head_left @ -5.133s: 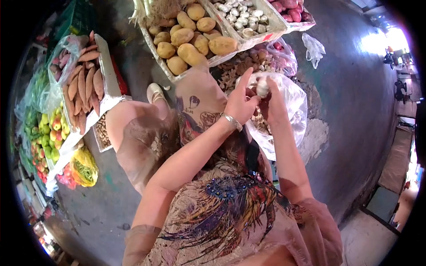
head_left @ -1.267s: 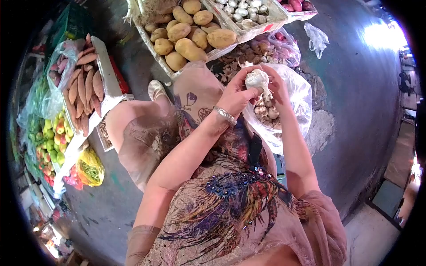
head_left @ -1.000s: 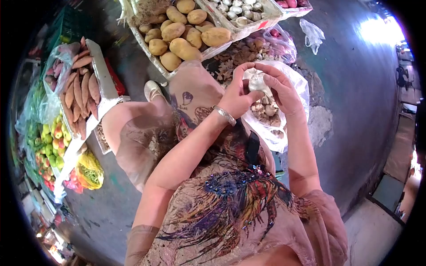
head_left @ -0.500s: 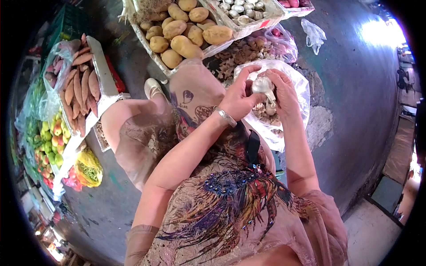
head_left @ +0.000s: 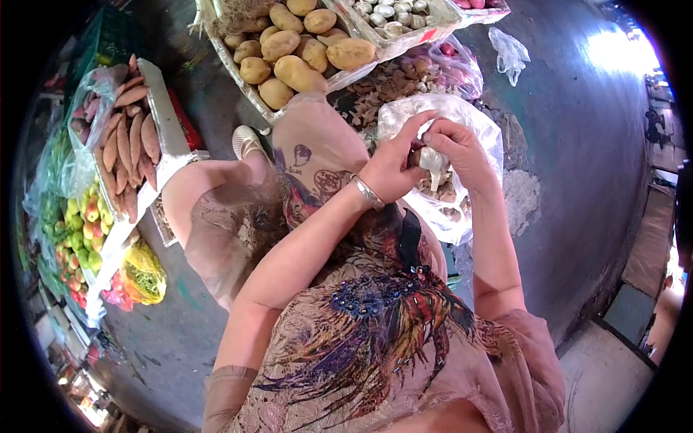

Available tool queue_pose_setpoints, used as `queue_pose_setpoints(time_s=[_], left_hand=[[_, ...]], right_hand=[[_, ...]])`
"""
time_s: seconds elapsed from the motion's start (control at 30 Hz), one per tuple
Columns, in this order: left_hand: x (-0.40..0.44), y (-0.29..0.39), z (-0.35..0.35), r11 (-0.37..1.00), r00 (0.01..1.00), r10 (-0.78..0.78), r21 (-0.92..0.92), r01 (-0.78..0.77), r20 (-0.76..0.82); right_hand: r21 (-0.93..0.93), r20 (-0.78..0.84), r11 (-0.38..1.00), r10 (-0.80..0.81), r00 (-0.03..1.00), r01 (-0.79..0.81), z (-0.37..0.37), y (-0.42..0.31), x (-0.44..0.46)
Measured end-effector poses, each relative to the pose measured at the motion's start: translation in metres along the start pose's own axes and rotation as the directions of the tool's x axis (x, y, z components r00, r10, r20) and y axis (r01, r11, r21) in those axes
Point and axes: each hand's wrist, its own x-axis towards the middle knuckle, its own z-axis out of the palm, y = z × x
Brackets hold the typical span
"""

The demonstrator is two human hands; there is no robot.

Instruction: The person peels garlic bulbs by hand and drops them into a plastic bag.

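My left hand (head_left: 393,164), with a silver bracelet at the wrist, is closed round one side of a white garlic bulb (head_left: 434,160). The bulb's stem points down toward my body. On its other side my right hand (head_left: 462,150) pinches at the upper part, thumb and index finger bent together; its fingertips partly hide the top of the bulb. Below both hands lies an open white plastic bag (head_left: 488,144) with garlic bulbs (head_left: 446,189) in it. Loose dry garlic skins (head_left: 390,90) are heaped just beyond the bag.
Ahead stand a box of potatoes (head_left: 296,72), a box of garlic (head_left: 393,18) and a clear bag with red onions (head_left: 462,68). Sweet potatoes (head_left: 130,141), fruit (head_left: 85,227) and a yellow bag (head_left: 143,276) are at the left. A crumpled plastic bag (head_left: 508,56) lies on the floor.
The garlic bulb has been turned in my hands, its stem now pointing down. My hands have moved slightly lower, and my right fingers have shifted to a pinch at the bulb's top.
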Motion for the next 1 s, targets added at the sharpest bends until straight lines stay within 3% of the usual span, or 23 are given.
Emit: queue_pose_setpoints(time_s=[0.07,0.17,0.3,0.37,0.4,0.47,0.63,0.7,0.73,0.8,0.83,0.87,0.93,1.0], left_hand=[[0.002,-0.009,0.002,0.987,1.0,0.02,-0.16,-0.019,0.01],[0.004,-0.012,0.002,0.984,0.994,0.11,-0.138,-0.109,0.001],[0.004,-0.008,0.0,0.981,0.996,0.04,-0.192,-0.025,0.075],[0.007,-0.01,0.002,0.945,0.985,0.173,-0.287,-0.159,0.023],[0.007,-0.01,0.002,0.945,0.985,0.174,-0.287,-0.16,0.024],[0.005,-0.007,-0.001,0.883,0.987,0.149,-0.458,-0.104,0.063],[0.005,-0.002,-0.007,0.858,0.996,0.074,-0.506,-0.084,-0.039],[0.005,0.002,-0.008,0.829,0.997,0.007,-0.558,-0.051,-0.081],[0.005,0.001,-0.009,0.828,0.997,0.006,-0.558,-0.051,-0.082],[0.007,-0.002,-0.011,0.771,0.993,-0.032,-0.636,-0.047,-0.112],[0.009,-0.005,-0.011,0.741,0.992,-0.018,-0.667,-0.068,-0.122],[0.009,-0.007,-0.011,0.74,0.993,-0.017,-0.669,-0.068,-0.12],[0.009,-0.003,-0.009,0.726,0.985,-0.104,-0.688,-0.019,-0.137],[0.012,-0.008,-0.004,0.746,0.989,-0.061,-0.665,-0.043,-0.132]], right_hand=[[0.035,0.044,0.999,0.026,0.999,-0.028,0.0,0.0,0.003],[0.174,0.063,0.976,0.122,0.99,-0.131,-0.003,-0.001,0.005],[0.112,0.062,0.989,0.09,0.994,-0.097,-0.002,0.001,0.006],[0.184,-0.092,0.979,0.102,0.991,-0.083,0.004,0.001,0.008],[0.184,-0.094,0.979,0.101,0.99,-0.082,0.002,0.008,0.011],[0.31,-0.106,0.943,0.165,0.981,-0.125,-0.001,0.033,0.025],[0.553,-0.075,0.817,0.242,0.967,-0.162,0.004,0.054,0.037],[0.546,-0.262,0.81,0.406,0.876,-0.212,0.005,0.048,0.039],[0.546,-0.262,0.81,0.407,0.875,-0.213,0.006,0.04,0.034],[0.348,-0.106,0.935,-0.03,0.994,0.065,0.008,0.022,0.013],[0.549,0.014,0.835,-0.031,0.999,0.018,0.004,0.017,0.005],[0.548,0.012,0.836,-0.031,0.999,0.019,0.006,0.012,0.001],[0.379,0.026,0.925,-0.035,0.999,0.023,0.014,0.004,-0.006],[0.331,0.016,0.943,-0.034,0.999,0.027,0.016,0.007,-0.005]])
